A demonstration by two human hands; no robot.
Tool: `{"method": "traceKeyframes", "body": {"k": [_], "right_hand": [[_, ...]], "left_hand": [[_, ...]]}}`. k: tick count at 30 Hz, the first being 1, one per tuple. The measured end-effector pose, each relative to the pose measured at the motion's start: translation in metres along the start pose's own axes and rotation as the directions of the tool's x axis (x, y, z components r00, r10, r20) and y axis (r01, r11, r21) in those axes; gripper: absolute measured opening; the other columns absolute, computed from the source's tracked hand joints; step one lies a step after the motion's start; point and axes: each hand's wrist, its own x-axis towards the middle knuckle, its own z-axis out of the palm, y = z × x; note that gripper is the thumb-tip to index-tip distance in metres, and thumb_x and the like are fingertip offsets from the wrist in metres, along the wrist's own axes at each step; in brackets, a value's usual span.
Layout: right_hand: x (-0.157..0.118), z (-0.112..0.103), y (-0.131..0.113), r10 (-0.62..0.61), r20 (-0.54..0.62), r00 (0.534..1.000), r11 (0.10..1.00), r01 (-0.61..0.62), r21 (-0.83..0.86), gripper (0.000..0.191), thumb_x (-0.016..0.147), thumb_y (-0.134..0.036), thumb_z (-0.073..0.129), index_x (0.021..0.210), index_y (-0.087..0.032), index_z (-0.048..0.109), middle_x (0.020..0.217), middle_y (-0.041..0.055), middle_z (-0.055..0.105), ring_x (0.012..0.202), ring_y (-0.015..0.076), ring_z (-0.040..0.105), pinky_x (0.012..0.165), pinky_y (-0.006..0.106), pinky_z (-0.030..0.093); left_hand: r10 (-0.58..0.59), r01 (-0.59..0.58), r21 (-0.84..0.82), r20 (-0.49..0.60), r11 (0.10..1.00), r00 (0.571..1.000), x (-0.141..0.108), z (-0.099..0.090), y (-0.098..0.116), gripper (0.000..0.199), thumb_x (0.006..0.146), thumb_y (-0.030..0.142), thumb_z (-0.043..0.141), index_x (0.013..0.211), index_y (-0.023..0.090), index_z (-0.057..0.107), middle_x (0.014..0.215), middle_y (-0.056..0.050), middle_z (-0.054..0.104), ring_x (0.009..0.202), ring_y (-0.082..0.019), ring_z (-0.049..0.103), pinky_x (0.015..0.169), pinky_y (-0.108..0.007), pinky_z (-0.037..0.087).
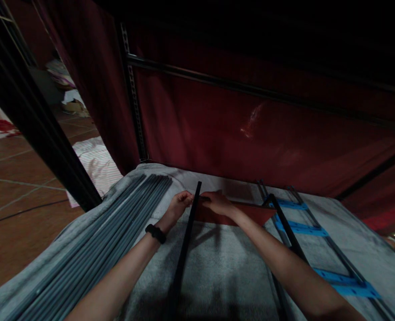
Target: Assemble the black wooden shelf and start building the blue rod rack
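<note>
A long black bar (186,247) stands edge-on over the grey cloth, running from the near side toward the back. At its far end, my left hand (180,204) is closed in a pinch against the left side; anything between its fingertips is too small to make out. My right hand (216,203) is on the other side, fingers curled at the bar and over the edge of an orange-brown panel (255,214). What lies under those fingers is hidden. The panel reaches right to a black frame piece (287,227).
Several grey rods (117,232) lie in a bundle at left. On the right rest dark rails with blue cross-pieces (306,228). A red curtain (200,125) hangs behind, with a perforated metal post (135,98). A thick black post (50,129) slants along the left edge.
</note>
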Motion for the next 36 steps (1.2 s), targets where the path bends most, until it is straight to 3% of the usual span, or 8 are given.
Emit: {"method": "traceKeyframes", "body": {"k": [4,7,13,19,26,30,33,36], "right_hand": [[0.001,0.0,0.0,0.005,-0.003,1.0,1.0,-0.005,-0.003,0.037,0.085,-0.021,0.056,0.12,-0.025,0.068,0.117,0.0032,0.073,0.105,0.0213,0.066,0.088,0.03,0.046],[0.001,0.0,0.0,0.003,-0.008,1.0,1.0,-0.003,-0.008,0.038,0.085,-0.021,0.057,0.121,-0.025,0.068,0.119,0.0038,0.072,0.108,0.022,0.066,0.09,0.03,0.046],[0.001,0.0,0.001,0.0,0.006,1.0,1.0,0.0,0.013,0.036,0.087,-0.021,0.055,0.12,-0.024,0.068,0.121,0.0044,0.071,0.11,0.0223,0.065,0.091,0.03,0.046],[0.0,0.0,0.001,0.002,0.006,1.0,1.0,-0.002,0.008,0.036,0.086,-0.019,0.055,0.119,-0.025,0.068,0.119,0.0032,0.072,0.107,0.0218,0.066,0.09,0.031,0.046],[0.001,0.002,0.001,0.005,-0.007,1.0,1.0,-0.005,-0.001,0.038,0.085,-0.019,0.055,0.121,-0.023,0.067,0.12,0.0051,0.071,0.109,0.0229,0.065,0.091,0.032,0.046],[0.001,0.0,0.0,0.005,0.004,1.0,1.0,-0.005,0.006,0.037,0.085,-0.018,0.056,0.12,-0.024,0.068,0.12,0.0039,0.072,0.109,0.0218,0.065,0.091,0.031,0.046],[-0.001,-0.002,-0.002,0.011,0.007,1.0,1.0,-0.011,-0.012,0.038,0.086,-0.019,0.057,0.121,-0.026,0.068,0.121,0.0034,0.071,0.111,0.0223,0.064,0.091,0.031,0.046],[-0.002,-0.003,-0.004,0.025,-0.002,1.0,0.999,-0.025,-0.031,0.037,0.086,-0.02,0.057,0.121,-0.027,0.068,0.121,0.0029,0.071,0.111,0.0228,0.064,0.091,0.031,0.046]], "left_hand": [[-0.042,0.04,-0.059,-0.031,0.997,0.999,0.0,-0.001,0.001,0.036,0.068,0.05,0.075,0.078,0.016,0.064,0.07,0.001,0.061,0.064,-0.012,0.053,0.063,-0.024,0.042],[-0.089,0.088,-0.024,-0.044,0.996,0.995,0.0,-0.001,-0.002,0.04,0.073,0.054,0.07,0.068,0.016,0.06,0.061,0.002,0.055,0.057,-0.01,0.049,0.057,-0.023,0.038],[-0.018,0.018,-0.015,-0.014,1.0,1.0,-0.001,-0.002,0.002,0.031,0.071,0.045,0.074,0.071,0.016,0.062,0.065,0.003,0.057,0.062,-0.01,0.05,0.062,-0.023,0.039],[-0.109,0.109,-0.05,-0.004,0.993,0.994,-0.007,-0.002,0.006,0.031,0.076,0.046,0.07,0.076,0.016,0.062,0.068,0.002,0.059,0.064,-0.011,0.053,0.064,-0.024,0.041],[0.012,-0.01,-0.074,0.027,0.997,1.0,-0.003,-0.003,0.003,0.023,0.07,0.034,0.076,0.075,0.016,0.063,0.069,0.001,0.061,0.067,-0.012,0.054,0.068,-0.025,0.043],[-0.068,0.065,-0.124,-0.018,0.99,0.998,-0.006,-0.001,0.007,0.031,0.071,0.043,0.076,0.085,0.017,0.065,0.075,0.0,0.064,0.07,-0.013,0.057,0.069,-0.025,0.043],[-0.111,0.107,-0.099,-0.035,0.989,0.993,-0.005,0.001,0.006,0.035,0.072,0.049,0.073,0.074,0.016,0.062,0.066,0.001,0.059,0.062,-0.011,0.052,0.063,-0.024,0.04],[-0.066,0.064,-0.074,-0.027,0.995,0.997,-0.001,0.002,0.002,0.034,0.07,0.047,0.074,0.067,0.016,0.059,0.06,0.003,0.054,0.059,-0.01,0.046,0.059,-0.023,0.037]]}}
